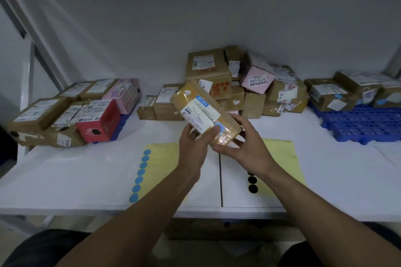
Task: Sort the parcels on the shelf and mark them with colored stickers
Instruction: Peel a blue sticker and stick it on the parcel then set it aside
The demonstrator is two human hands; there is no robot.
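A long brown cardboard parcel [196, 102] wrapped in clear tape, with a white shipping label, is held tilted above the white shelf [86, 171]. My right hand [243, 143] grips its near end from below. My left hand [194, 147] holds it too, the thumb pressing a blue round sticker [221, 126] onto its top face. A yellow sheet [160, 158] with a column of blue stickers [140, 176] lies at the left. A second yellow sheet [284, 154] carrying black stickers [252, 184] lies at the right, partly hidden by my right forearm.
Unsorted parcels [243, 89] are piled at the back centre. A left group [71, 112] carries black dots on a blue pallet. A right group [347, 91] with blue dots sits on another blue pallet [364, 125]. The shelf's front edge [65, 210] runs below the sheets.
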